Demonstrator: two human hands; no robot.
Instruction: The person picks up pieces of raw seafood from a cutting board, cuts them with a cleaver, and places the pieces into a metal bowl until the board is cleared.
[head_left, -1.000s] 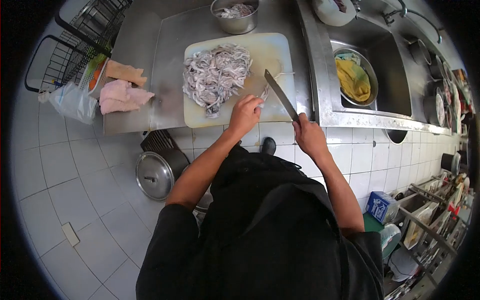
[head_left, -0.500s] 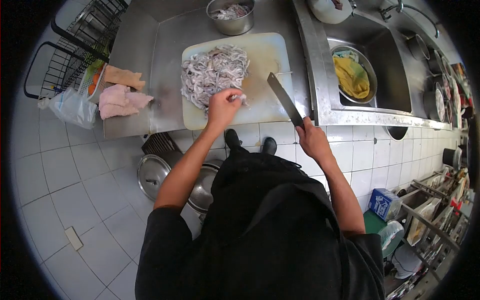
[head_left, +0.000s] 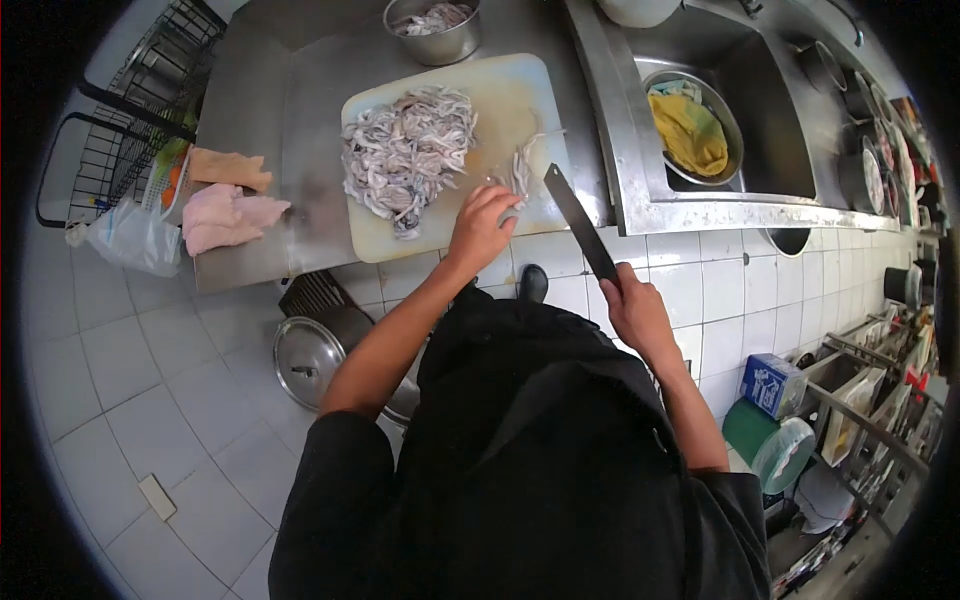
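Observation:
A heap of grey-white squid tentacles (head_left: 410, 150) covers the left side of the white cutting board (head_left: 515, 85). My left hand (head_left: 484, 232) is at the board's front edge, fingers curled around the end of a squid tentacle piece (head_left: 521, 170) that stretches away across the board. The fingers partly hide the held end. In my right hand (head_left: 638, 312) is a knife (head_left: 582, 222) with a long, dark rectangular blade, gripped by its handle. The blade points up and left, its tip beside the board's right edge, apart from the squid.
A metal pot (head_left: 440, 40) with more squid stands behind the board. To the right, a sink (head_left: 765, 110) holds a bowl with a yellow cloth (head_left: 688, 135). Pink cloth (head_left: 225, 218) lies at the counter's left end, beside a wire basket (head_left: 105, 150). Lidded pots (head_left: 308, 360) sit below.
My left hand has moved right from the heap, and a squid piece now lies stretched on the board's right side. The knife stays in my right hand, slightly lower relative to the board.

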